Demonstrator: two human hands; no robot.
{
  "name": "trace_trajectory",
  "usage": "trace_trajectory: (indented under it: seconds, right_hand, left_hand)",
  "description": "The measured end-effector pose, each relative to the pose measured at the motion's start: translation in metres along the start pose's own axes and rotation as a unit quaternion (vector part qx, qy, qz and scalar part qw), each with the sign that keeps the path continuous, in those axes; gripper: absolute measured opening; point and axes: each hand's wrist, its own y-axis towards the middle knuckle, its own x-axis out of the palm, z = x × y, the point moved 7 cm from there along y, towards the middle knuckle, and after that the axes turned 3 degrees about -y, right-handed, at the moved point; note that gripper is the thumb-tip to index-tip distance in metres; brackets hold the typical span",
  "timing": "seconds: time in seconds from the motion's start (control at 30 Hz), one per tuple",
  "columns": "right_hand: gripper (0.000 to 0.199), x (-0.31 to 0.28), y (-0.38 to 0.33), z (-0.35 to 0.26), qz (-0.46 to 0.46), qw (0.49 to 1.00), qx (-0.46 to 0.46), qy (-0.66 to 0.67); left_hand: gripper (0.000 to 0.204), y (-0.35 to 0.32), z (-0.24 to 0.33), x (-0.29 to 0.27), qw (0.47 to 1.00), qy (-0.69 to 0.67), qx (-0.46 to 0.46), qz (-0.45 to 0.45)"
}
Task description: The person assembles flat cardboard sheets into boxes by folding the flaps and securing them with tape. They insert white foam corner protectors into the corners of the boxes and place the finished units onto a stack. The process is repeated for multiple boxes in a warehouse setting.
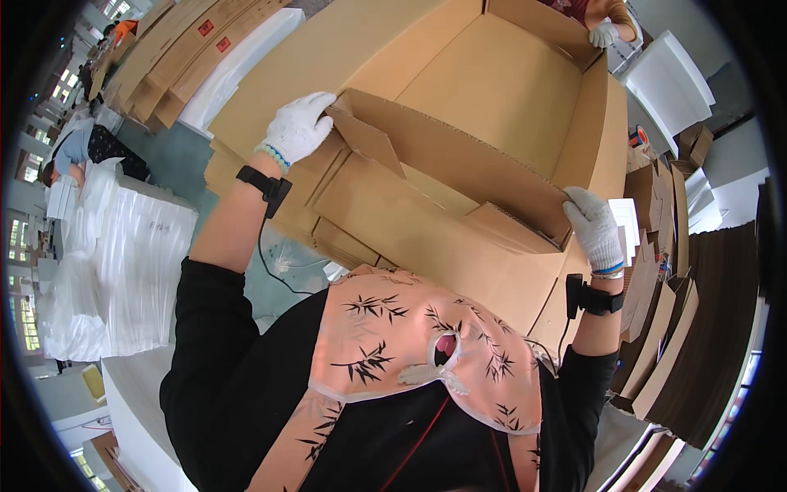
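A large, shallow cardboard box (459, 141) lies in front of me, its near wall raised and its near flaps folded outward. My left hand (299, 127), in a white knit glove, grips the near left corner of that wall. At the near right corner, my right hand (593, 225), gloved the same way, has its thumb against the wall's end. The fingers of both hands are partly hidden. Beneath the box are flat cardboard sheets (270, 78). A co-worker's gloved hand (604, 34) rests on the box's far right corner.
Stacked cardboard (176, 49) stands at the far left, with a plastic-wrapped white stack (143, 262) nearer and another person (74, 148) bending beside it. Folded cardboard pieces (656, 328) line the right side. White foam-like panels (668, 86) stand at the far right.
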Motion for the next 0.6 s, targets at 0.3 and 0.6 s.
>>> trace_trajectory:
  seconds: [0.3,0.6]
  right_hand:
    - [0.014,0.079,-0.02,-0.018,-0.081,0.925,-0.254,-0.272]
    - [0.069,-0.049,-0.073,-0.116,0.176,0.964,-0.077,0.186]
  left_hand:
    - [0.068,0.033,0.048,0.017,0.973,0.095,0.157,-0.143]
    - [0.076,0.028,0.052,0.021,0.959,0.047,0.225,-0.166]
